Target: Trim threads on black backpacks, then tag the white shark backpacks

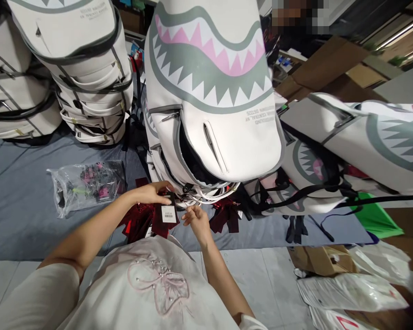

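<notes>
Right in front of me stands a pile of white backpacks (241, 142), the top one printed with a grey and pink shark mouth. Its front pocket gapes at the zipper. My left hand (151, 192) is closed on a black hang tag (168, 214) with a white barcode label, just below the bags' white handles (215, 195). Beside it, my right hand (198, 222) is closed in a pinch near the handles; whatever is between its fingertips is too small to make out. Dark red shiny strips (139, 222) hang below the left hand.
More white backpacks (92, 75) are stacked at the left, others (326, 123) lie at the right with black straps trailing. A clear plastic bag (89, 185) rests on the grey table (17, 183). Cardboard boxes (325, 259) and plastic-wrapped packs (351, 291) sit lower right.
</notes>
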Motion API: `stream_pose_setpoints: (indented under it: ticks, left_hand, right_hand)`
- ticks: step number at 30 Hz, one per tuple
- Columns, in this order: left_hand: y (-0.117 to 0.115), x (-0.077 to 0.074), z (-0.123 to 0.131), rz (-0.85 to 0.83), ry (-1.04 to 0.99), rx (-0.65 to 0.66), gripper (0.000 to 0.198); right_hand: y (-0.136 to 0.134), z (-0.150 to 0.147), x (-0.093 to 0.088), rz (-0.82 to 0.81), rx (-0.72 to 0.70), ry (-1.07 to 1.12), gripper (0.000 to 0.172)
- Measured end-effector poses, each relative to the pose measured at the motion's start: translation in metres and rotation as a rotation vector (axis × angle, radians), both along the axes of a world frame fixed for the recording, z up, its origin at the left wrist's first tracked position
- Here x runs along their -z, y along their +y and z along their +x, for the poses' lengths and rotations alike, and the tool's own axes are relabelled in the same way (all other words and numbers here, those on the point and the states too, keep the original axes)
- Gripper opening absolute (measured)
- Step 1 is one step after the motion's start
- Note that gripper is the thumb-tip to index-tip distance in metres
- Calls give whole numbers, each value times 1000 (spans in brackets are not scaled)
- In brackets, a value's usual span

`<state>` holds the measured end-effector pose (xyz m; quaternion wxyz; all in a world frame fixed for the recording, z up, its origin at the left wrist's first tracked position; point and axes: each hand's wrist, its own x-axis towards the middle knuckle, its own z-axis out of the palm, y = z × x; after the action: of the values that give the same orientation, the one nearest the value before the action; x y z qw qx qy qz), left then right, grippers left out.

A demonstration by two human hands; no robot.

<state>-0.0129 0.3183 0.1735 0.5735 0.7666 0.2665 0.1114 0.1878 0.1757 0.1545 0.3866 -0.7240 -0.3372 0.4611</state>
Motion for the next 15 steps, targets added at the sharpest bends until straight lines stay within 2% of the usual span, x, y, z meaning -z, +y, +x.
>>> stream_pose_setpoints:
  ticks: [3, 6, 9, 15]
  left_hand:
    - [-14, 9, -10, -28, -74, -53, 41]
    - [-28, 20, -8, 25, -81, -243, 24]
    - [-39, 28, -1, 128, -91, -393, 21]
    - [-54, 31, 12, 452, -132, -368, 23]
  right_hand:
    - [2, 2, -5, -50, -13, 135, 46]
    - [3, 5, -10, -82, -32, 238, 46]
    - [4, 10, -13, -86, -54, 293, 44]
    - [4, 21, -23, -110, -131, 400, 42]
